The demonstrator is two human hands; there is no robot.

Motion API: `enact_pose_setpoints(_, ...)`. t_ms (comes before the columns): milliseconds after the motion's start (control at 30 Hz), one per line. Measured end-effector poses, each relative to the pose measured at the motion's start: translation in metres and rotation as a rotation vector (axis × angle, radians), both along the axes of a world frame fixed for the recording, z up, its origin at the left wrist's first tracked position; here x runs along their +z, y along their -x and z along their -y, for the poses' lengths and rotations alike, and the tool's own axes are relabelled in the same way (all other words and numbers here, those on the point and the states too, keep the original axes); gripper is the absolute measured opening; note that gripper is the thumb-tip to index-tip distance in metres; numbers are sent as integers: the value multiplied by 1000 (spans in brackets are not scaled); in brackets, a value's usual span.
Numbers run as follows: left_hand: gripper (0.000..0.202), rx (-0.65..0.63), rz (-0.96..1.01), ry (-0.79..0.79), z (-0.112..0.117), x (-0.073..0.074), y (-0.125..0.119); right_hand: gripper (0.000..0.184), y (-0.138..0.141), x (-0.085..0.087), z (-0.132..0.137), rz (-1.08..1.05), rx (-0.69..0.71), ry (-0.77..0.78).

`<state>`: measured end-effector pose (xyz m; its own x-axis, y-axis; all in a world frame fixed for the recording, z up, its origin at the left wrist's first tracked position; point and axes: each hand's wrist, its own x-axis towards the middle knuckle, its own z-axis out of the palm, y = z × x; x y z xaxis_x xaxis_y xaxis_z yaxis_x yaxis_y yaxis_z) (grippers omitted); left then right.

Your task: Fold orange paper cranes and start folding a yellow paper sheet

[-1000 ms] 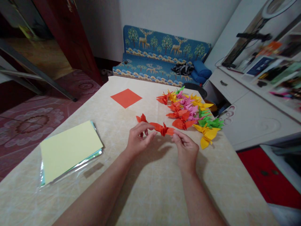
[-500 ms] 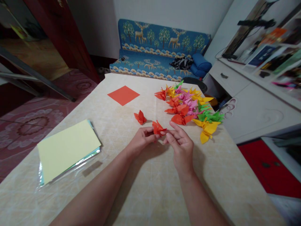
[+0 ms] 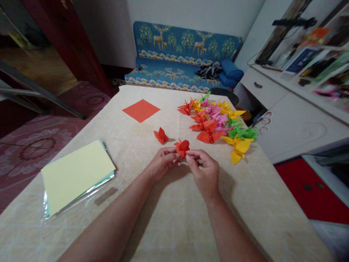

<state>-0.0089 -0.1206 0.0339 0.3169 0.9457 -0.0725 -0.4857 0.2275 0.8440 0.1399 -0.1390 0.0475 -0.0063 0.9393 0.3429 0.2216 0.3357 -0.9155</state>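
- Left hand [image 3: 163, 162] and right hand [image 3: 203, 169] closing together, fingertips of both pinching small folded orange-red paper figure [image 3: 182, 147] just above beige marbled table [image 3: 174, 218], at centre of view.
- Figure, spread wide between hands one second back, now bunching compact; work shifting from pulling apart to pressing together.
- Second folded orange-red paper piece [image 3: 161, 135] lying at 10 o'clock from hands.
- Multicoloured pile of folded paper figures [image 3: 218, 123] sitting at 2 o'clock, apart from hands.

Soft, even indoor light, faint shadows under the forearms on the counter [image 3: 174, 218], sharp centre, shelves [image 3: 321, 65] at right blurred, wide-angle bending at edges, dim doorway [image 3: 32, 54] at left
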Motion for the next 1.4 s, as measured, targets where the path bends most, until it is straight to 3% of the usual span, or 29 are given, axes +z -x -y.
enact_pose_setpoints(200,22,-29,23,28,1,1,-1,17,4,-3,0,-7,62,68)
enact_pose_setpoints(500,17,-44,54,18,0,-2,-1,16,4,-3,-1,51,54,24)
enact_pose_setpoints(833,22,-27,-32,-20,2,-3,-3,11,4,-9,-4,29,71,103)
enact_pose_setpoints(1133,23,-51,-60,-54,3,-6,-3,8,4,-3,-4,-52,119,222)
enact_pose_setpoints(1400,23,-33,-116,-106,4,-3,-4,4,4,-5,-5,-80,133,234)
